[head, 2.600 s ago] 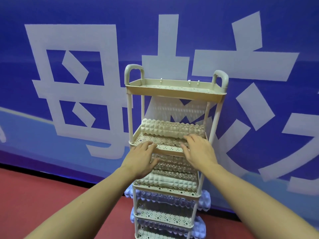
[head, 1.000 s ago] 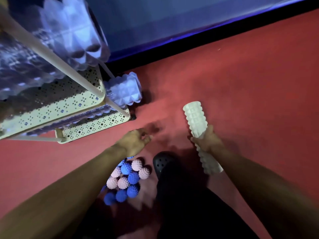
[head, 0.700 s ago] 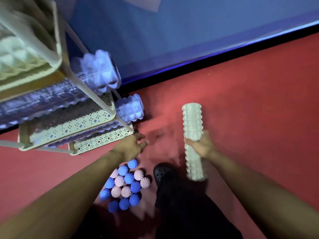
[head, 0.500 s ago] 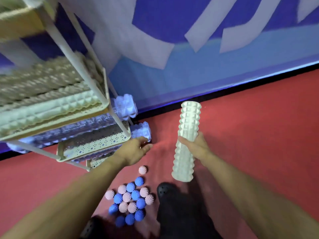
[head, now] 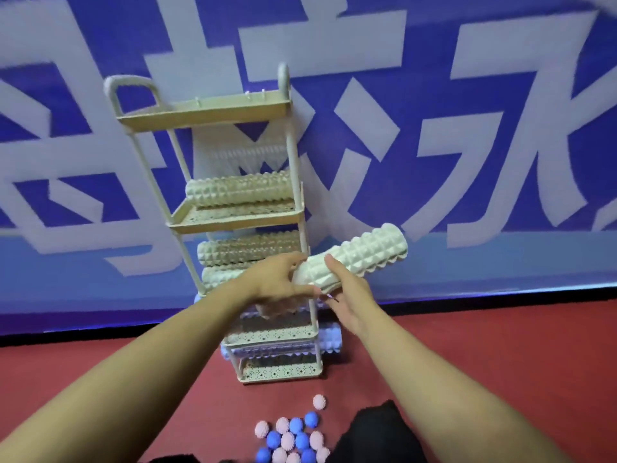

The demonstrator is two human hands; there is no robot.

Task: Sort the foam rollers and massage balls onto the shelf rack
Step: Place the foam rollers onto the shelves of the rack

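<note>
A cream shelf rack [head: 233, 222] stands against the blue wall. One cream roller [head: 237, 188] lies on its second shelf, and others [head: 247, 250] fill the third. Light blue rollers [head: 329, 339] lie on the lower shelves. Both hands hold a white knobbly foam roller [head: 357, 259] in the air beside the rack's right post, tilted up to the right. My left hand [head: 280, 282] grips its lower left end. My right hand [head: 347, 295] holds it from below, thumb up along its side. Several pink and blue spiky massage balls [head: 293, 439] lie on the floor in front of the rack.
The rack's top shelf [head: 203, 111] holds nothing that I can see. Red floor [head: 484, 362] spreads to the right of the rack. A blue wall with big white characters [head: 434, 128] is close behind. A dark leg or shoe [head: 377, 432] is beside the balls.
My right hand has lifted the white roller from the floor up to the rack's third shelf level. My left hand has come up and taken its end. The view has swung up.
</note>
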